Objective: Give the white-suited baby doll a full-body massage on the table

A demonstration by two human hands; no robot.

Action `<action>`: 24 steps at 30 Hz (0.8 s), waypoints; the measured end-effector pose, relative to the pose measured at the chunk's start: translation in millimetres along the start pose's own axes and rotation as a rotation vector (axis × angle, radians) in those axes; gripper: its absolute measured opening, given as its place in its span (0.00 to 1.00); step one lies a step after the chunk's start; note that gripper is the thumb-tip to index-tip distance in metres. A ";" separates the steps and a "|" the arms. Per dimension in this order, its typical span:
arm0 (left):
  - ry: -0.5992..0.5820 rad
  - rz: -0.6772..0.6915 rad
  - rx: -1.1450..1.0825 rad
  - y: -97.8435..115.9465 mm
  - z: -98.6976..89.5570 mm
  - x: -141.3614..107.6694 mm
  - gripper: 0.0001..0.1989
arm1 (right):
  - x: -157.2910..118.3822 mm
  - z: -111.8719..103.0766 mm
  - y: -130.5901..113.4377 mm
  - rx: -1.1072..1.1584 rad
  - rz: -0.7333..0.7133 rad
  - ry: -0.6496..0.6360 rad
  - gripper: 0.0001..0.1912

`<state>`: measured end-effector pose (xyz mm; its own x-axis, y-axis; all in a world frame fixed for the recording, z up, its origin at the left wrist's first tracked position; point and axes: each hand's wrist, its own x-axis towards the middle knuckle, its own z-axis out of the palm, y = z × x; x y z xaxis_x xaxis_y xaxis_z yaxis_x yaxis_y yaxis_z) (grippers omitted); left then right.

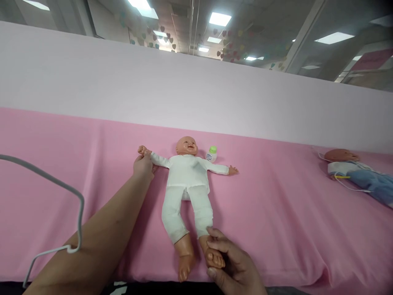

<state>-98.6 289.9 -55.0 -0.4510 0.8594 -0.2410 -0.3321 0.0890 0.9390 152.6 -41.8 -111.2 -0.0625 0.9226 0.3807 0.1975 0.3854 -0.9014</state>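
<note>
A baby doll with a white cloth body lies on its back on a pink sheet, arms spread out and head toward the wall. My left hand is closed around the doll's wrist on the left side, just below its small fist. Near the front edge, my right hand grips the doll's foot on the right side, thumb below and fingers over the ankle. Beside the doll's head stands a small clear bottle with a green cap.
A second doll in blue and white clothing lies at the far right, with a thin white cord and a yellow piece on it. A bent grey metal rod crosses above my left forearm. Behind the pink sheet rises a white wall with windows above.
</note>
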 end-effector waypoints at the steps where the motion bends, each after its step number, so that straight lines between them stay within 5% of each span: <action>1: 0.001 0.014 0.012 0.1 -0.1 -1.3 0.13 | 1.2 0.0 0.0 0.013 0.007 -0.003 0.24; 4: -0.029 0.150 0.107 3.3 -1.0 -13.2 0.14 | 8.6 -3.3 -4.5 0.001 -0.017 -0.015 0.25; 12: -0.382 1.010 0.739 4.4 12.2 -84.6 0.16 | 52.0 -12.8 -35.3 -0.114 -0.044 0.111 0.21; 18: -0.688 1.230 1.091 -2.8 22.1 -96.1 0.12 | 107.7 -17.1 -37.6 -0.074 -0.055 0.124 0.17; 24: -0.725 1.304 1.215 -0.9 23.5 -94.5 0.14 | 136.2 -14.2 -24.3 -0.096 -0.051 0.106 0.17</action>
<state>-36.3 220.4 -27.3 0.5791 0.6602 0.4783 0.6890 -0.7099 0.1458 153.2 74.2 -34.5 0.0277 0.8928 0.4497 0.2897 0.4234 -0.8584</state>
